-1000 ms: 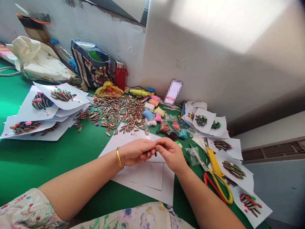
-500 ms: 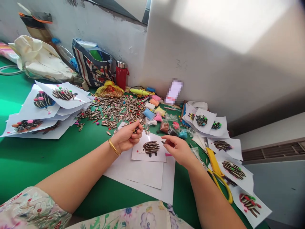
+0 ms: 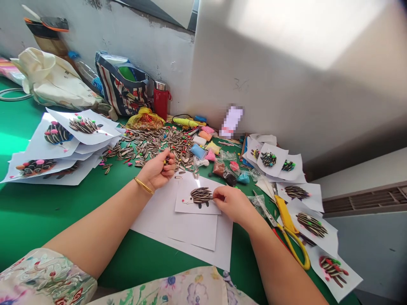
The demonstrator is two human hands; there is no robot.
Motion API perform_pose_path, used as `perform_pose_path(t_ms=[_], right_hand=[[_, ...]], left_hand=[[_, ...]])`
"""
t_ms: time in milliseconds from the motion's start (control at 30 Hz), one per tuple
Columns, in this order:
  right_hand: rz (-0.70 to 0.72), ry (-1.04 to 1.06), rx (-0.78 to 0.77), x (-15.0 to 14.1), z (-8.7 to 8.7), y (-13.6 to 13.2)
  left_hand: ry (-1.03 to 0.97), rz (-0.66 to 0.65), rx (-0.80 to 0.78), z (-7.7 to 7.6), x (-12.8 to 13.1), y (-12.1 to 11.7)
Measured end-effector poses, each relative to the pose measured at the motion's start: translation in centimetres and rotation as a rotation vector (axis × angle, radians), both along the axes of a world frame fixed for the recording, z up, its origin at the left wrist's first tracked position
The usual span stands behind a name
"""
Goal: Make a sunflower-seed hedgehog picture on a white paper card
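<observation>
A small white card with a hedgehog made of sunflower seeds (image 3: 201, 196) lies on white paper sheets (image 3: 187, 231) on the green table (image 3: 47, 212). My right hand (image 3: 230, 202) is closed in a pinch at the hedgehog's right edge, pressing a seed against it. My left hand (image 3: 158, 170), with a gold bangle at the wrist, is curled at the near edge of the loose sunflower seed pile (image 3: 152, 146), fingers closed on a few seeds.
Finished hedgehog cards are stacked at the left (image 3: 60, 135) and spread at the right (image 3: 310, 222). Yellow-handled scissors (image 3: 291, 237) lie right of my right arm. Coloured clay pieces (image 3: 206, 148), a red flask (image 3: 161, 101), a striped bag (image 3: 122, 87) and a cloth bag (image 3: 52, 80) stand by the wall.
My hands were pinched together over the card; they parted. The left hand went up to the seed pile, the right hand came back onto the hedgehog's right edge.
</observation>
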State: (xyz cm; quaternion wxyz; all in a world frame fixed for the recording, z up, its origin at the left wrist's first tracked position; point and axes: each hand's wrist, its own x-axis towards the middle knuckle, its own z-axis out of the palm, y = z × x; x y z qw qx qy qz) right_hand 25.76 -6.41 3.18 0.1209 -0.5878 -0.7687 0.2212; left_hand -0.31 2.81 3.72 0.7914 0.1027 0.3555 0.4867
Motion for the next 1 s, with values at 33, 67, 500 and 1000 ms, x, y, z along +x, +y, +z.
perform_pose_path(t_ms=[33, 67, 500, 1000], right_hand=[[0.002, -0.009, 0.009, -0.1, 0.0, 0.0], [0.002, -0.016, 0.016, -0.1, 0.0, 0.0], [-0.009, -0.011, -0.003, -0.6, -0.4, 0.0], [0.022, -0.116, 0.0, -1.1, -1.1, 0.5]], left_hand=[[0.001, 0.004, -0.001, -0.1, 0.0, 0.1], [0.0, 0.006, 0.0, -0.1, -0.1, 0.1], [0.006, 0.005, 0.002, -0.3, -0.1, 0.2], [0.006, -0.011, 0.002, -0.4, 0.0, 0.1]])
